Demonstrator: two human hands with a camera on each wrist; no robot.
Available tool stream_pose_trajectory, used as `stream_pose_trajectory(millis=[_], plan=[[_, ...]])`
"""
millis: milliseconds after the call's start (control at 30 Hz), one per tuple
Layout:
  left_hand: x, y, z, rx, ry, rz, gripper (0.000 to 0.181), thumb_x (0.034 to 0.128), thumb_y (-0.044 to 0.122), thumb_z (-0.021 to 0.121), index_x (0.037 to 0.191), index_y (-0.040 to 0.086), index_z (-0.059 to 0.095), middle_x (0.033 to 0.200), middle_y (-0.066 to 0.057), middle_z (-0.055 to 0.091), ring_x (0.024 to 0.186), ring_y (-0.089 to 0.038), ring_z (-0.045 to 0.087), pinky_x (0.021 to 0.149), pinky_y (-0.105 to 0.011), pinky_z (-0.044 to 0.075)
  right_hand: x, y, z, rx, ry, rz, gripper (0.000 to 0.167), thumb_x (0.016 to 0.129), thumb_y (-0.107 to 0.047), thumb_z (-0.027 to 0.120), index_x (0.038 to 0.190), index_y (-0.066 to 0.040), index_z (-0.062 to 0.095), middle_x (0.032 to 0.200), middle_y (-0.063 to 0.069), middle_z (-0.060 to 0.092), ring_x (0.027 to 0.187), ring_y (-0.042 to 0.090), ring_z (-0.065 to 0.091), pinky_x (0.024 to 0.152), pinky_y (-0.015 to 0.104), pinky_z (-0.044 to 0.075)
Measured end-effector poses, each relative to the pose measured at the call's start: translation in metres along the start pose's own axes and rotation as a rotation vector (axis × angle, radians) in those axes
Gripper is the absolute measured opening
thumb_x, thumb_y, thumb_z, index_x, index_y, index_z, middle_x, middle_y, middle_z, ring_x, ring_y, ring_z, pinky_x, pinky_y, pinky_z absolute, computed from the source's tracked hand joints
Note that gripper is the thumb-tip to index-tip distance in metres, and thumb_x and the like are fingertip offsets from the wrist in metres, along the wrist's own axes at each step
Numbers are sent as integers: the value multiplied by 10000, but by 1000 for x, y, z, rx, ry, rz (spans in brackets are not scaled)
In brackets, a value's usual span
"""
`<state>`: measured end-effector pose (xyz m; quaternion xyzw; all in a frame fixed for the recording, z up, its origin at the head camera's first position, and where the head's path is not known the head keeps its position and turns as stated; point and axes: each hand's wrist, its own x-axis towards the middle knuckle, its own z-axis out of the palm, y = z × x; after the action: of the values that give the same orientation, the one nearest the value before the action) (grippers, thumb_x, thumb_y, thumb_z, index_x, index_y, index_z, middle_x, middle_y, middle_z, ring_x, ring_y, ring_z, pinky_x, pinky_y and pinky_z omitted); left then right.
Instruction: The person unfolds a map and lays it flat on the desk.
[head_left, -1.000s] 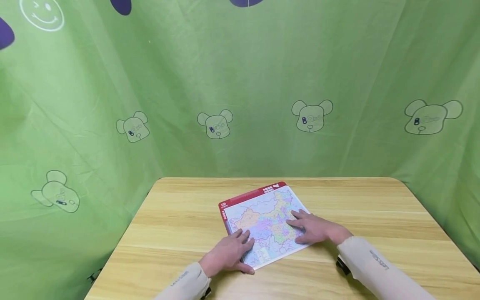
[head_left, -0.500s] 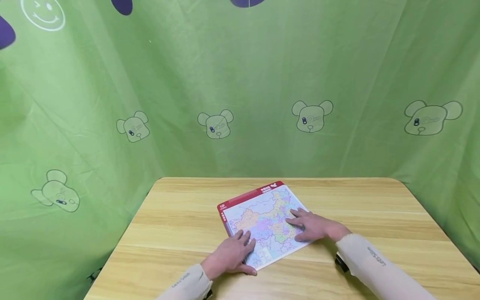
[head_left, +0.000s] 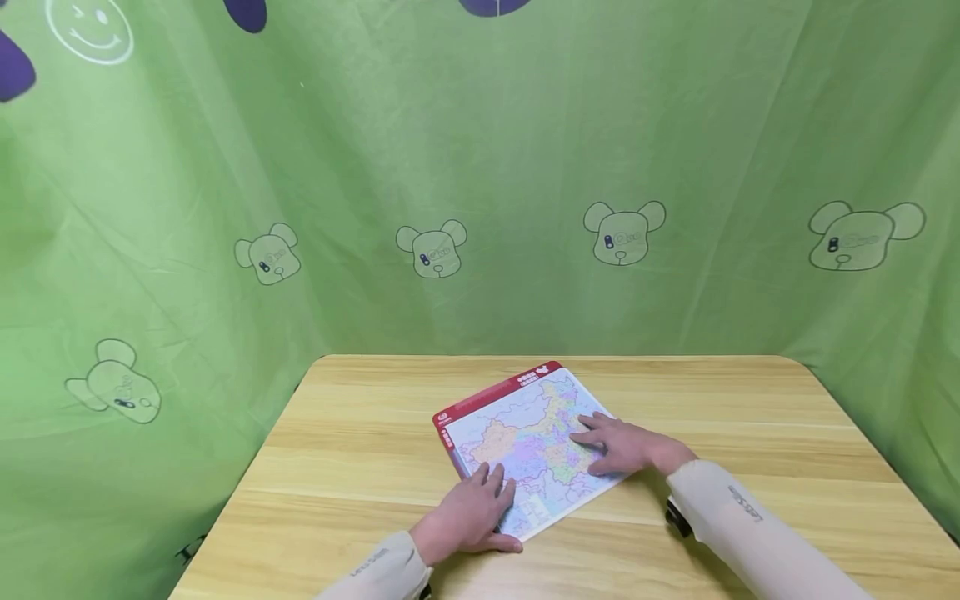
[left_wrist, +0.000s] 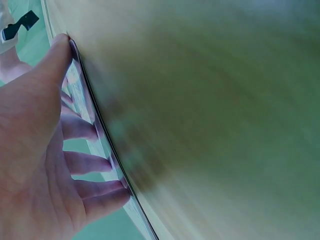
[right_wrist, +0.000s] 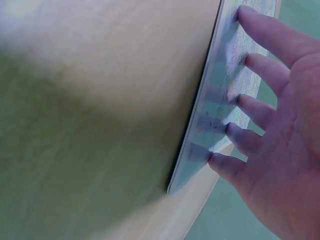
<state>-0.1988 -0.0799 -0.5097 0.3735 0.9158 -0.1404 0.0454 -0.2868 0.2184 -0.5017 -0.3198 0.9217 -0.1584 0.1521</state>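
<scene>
A flat map board (head_left: 525, 450) with a red top border lies turned at an angle on the wooden table. My left hand (head_left: 468, 512) rests with spread fingers on its lower left part, the thumb at the near corner. In the left wrist view the left hand (left_wrist: 45, 135) has its thumb at the board's edge and fingers over its face. My right hand (head_left: 622, 446) touches the board's right side with spread fingers. The right wrist view shows the right hand (right_wrist: 285, 115) with fingertips on the map surface (right_wrist: 235, 75).
The wooden table (head_left: 345, 442) extends around the board on all sides. Behind and beside it hangs a green curtain (head_left: 510, 150) printed with bear heads. Beige sleeves (head_left: 750, 525) cover both forearms.
The board has turned slightly counterclockwise, its top right corner shifting left. My left hand has moved a little right with it; my right hand has shifted slightly left.
</scene>
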Motion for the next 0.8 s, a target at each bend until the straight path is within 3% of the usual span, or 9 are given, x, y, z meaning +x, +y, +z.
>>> stream_pose_trajectory(millis=[267,800], plan=[[0,7,-5,28,-23,-29,921,805,792,274,1442,137,397,1450,-140,396,1305,-337,392,1031,-377,392,2,5,1,-19,33,-46,574,868,-334,652,1354,-58,518,1468,272,296,1339,515,187,1044,661,183],[3,15,0,63,-23,-57,921,819,790,198,1455,148,376,1453,-139,392,1306,-321,395,1031,-369,392,8,11,3,-11,71,-59,560,874,-336,637,1340,-46,529,1452,281,318,1329,527,198,1041,666,182]])
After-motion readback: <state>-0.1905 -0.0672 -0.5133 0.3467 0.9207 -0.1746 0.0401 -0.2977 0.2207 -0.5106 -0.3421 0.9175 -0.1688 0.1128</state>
